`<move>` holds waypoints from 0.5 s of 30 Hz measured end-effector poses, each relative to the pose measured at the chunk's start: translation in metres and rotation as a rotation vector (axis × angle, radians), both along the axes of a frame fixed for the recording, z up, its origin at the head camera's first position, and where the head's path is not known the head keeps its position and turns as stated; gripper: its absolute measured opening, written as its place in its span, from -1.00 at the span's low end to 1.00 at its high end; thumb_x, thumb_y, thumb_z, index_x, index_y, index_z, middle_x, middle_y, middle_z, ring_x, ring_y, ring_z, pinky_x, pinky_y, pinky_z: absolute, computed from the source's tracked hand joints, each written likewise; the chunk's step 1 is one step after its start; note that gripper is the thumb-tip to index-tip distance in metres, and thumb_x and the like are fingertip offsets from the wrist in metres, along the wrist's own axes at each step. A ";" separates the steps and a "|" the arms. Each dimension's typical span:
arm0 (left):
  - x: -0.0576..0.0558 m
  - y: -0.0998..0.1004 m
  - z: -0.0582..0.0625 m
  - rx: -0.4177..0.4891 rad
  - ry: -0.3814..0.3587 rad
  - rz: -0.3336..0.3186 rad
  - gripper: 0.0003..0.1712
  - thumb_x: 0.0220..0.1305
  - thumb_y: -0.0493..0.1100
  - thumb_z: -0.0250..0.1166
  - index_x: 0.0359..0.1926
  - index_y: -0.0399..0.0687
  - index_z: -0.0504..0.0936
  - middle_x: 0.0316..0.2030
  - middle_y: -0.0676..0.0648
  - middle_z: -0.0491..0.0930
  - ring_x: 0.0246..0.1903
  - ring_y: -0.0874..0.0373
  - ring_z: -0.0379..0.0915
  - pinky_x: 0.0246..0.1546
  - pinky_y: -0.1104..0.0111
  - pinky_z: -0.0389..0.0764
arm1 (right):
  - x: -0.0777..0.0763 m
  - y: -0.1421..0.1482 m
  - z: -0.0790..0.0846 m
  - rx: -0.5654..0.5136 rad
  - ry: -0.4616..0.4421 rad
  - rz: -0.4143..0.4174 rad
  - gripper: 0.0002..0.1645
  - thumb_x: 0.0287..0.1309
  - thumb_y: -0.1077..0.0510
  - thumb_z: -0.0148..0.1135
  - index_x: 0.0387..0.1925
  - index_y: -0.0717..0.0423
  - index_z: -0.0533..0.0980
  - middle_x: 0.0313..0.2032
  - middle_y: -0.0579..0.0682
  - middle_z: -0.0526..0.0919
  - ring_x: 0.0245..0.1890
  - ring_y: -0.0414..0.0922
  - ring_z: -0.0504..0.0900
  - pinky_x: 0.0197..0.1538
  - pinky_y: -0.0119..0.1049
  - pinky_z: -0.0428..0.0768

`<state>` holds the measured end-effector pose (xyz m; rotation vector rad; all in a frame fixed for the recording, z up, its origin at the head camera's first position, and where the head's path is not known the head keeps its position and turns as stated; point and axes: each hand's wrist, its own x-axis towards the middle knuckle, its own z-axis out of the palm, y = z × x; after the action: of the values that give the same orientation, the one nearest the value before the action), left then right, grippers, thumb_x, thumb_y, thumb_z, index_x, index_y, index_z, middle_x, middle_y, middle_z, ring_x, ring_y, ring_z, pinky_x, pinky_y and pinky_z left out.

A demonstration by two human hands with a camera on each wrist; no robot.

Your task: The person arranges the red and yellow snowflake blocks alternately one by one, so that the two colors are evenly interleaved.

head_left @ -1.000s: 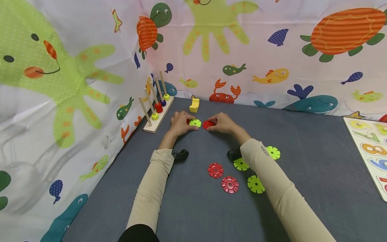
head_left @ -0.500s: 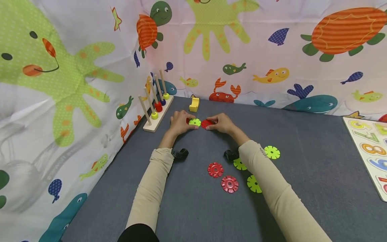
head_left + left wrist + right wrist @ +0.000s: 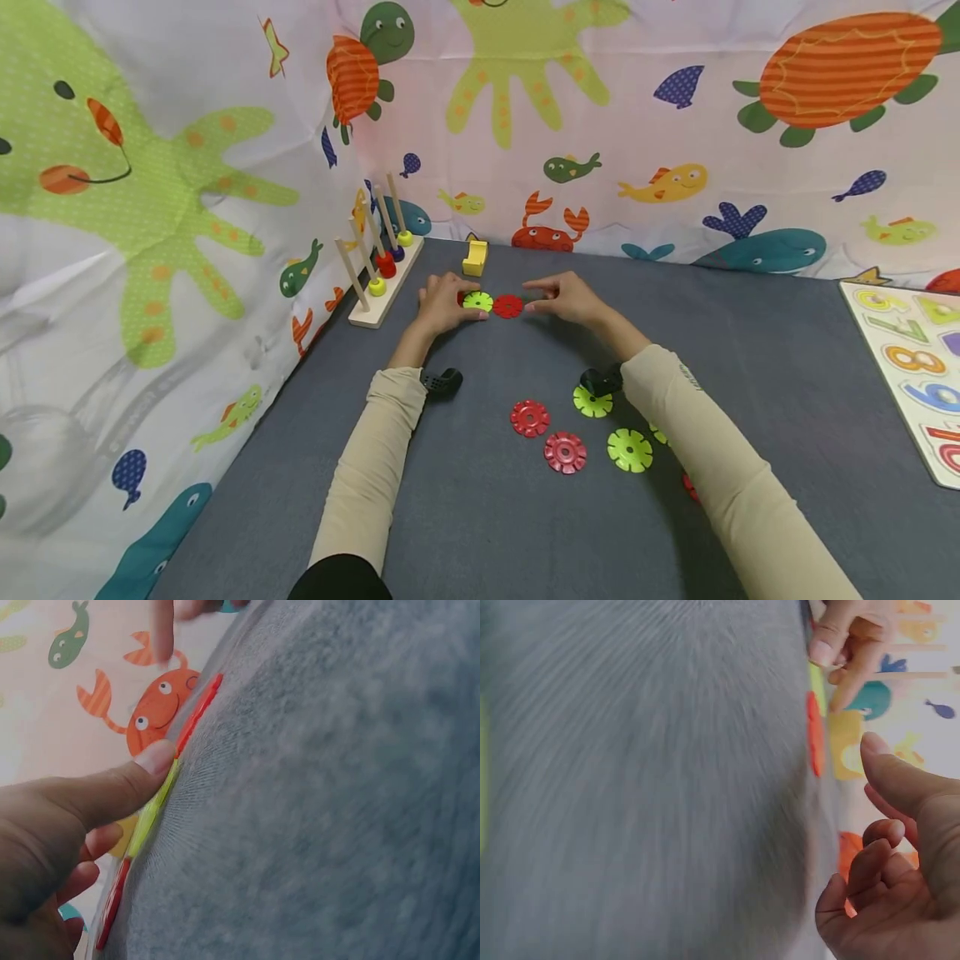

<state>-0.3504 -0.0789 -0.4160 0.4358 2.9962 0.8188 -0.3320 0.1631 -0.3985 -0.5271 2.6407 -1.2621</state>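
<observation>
The left grip [image 3: 442, 304] is positioned over the far part of the grey tabletop [image 3: 457, 500], pinching the yellow-green notched disc [image 3: 477, 302] with thumb and index finger on opposite edges. This disc is the middle of three lying flat in a row: one red disc [image 3: 114, 904] sits on its left, partly covered by the left grip in the head view, and a second red disc [image 3: 507, 306] sits on its right. Adjacent discs touch; whether their notches interlock cannot be told. The right grip [image 3: 566, 297] is just right of the row, thumb and index finger spread apart, holding nothing, fingertips near the edge of the second red disc. Nearer the person, loose red discs [image 3: 565, 452] and loose yellow-green discs [image 3: 630, 451] lie separately on the tabletop, some partly hidden by the right sleeve [image 3: 720, 467]. A wooden peg stand [image 3: 392, 287] with coloured beads is located left of the left grip. A yellow block [image 3: 475, 258] rests beyond the row. A number board [image 3: 900, 375] lies at the far right. A printed curtain [image 3: 630, 125] borders the tabletop.
</observation>
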 end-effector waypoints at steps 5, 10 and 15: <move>0.000 0.008 0.001 0.013 0.008 -0.048 -0.36 -0.09 0.12 0.43 0.09 0.10 0.57 -0.01 -0.10 0.42 0.04 -0.02 0.14 0.00 0.04 0.09 | 0.028 0.041 0.015 0.081 0.026 0.087 -0.41 0.03 0.06 0.32 0.10 0.20 0.48 -0.58 -0.03 0.39 -0.58 -0.20 0.27 -0.45 -0.35 0.26; -0.002 0.021 0.002 0.000 -0.006 -0.099 -0.35 -0.11 0.17 0.43 0.07 0.12 0.58 0.09 -0.09 0.42 0.08 -0.04 0.15 0.01 0.02 0.09 | 0.068 0.072 0.022 0.215 0.055 0.188 -0.38 -0.05 0.02 0.38 0.09 0.12 0.50 -0.36 0.04 0.46 -0.33 -0.09 0.37 -0.32 -0.29 0.30; -0.003 0.028 0.000 0.002 -0.007 -0.086 -0.32 -0.15 0.19 0.44 0.06 0.11 0.59 0.10 -0.08 0.43 0.07 -0.02 0.16 0.00 0.04 0.10 | 0.102 0.079 0.013 0.224 0.097 0.312 -0.36 -0.12 -0.02 0.41 0.07 0.07 0.53 -0.31 -0.02 0.45 -0.26 -0.10 0.32 -0.22 -0.25 0.27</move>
<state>-0.3533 -0.0509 -0.4161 0.5562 2.9466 0.8142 -0.2296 0.2420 -0.3851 -0.9363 2.5976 -0.8588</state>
